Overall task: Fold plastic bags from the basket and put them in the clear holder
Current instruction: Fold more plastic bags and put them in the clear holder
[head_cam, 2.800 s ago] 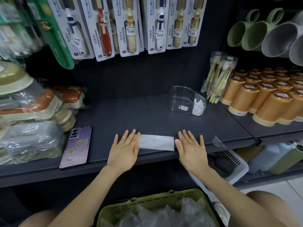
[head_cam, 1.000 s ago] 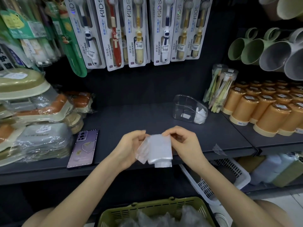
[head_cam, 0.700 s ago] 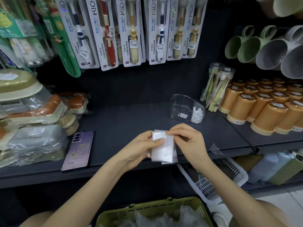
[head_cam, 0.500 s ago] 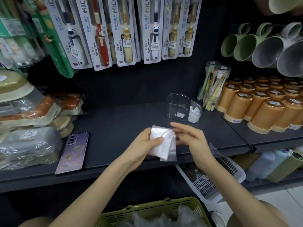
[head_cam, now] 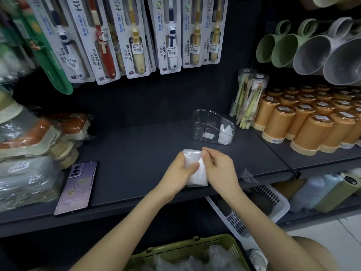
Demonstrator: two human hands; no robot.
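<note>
Just above the front of the dark shelf [head_cam: 136, 153] I hold a folded white plastic bag [head_cam: 194, 173] between both hands. My left hand [head_cam: 178, 171] grips its left side, thumb on top. My right hand [head_cam: 218, 169] pinches its upper right edge. The clear holder [head_cam: 209, 122] stands further back on the shelf, to the right, with folded white bags in its right end. Below, at the bottom edge, the green basket [head_cam: 187, 245] holds several crumpled clear bags.
A purple phone [head_cam: 78, 186] lies on the shelf at the left, next to wrapped packs. Orange cups [head_cam: 304, 126] and a tube of toothbrushes [head_cam: 248, 98] stand to the right. A scrap of clear film [head_cam: 247, 175] sits near the shelf edge. A white basket [head_cam: 259, 208] is below.
The bag lay flat on the shelf under my hands; I lifted it and folded it smaller. My right hand has now closed back on its upper edge.
</note>
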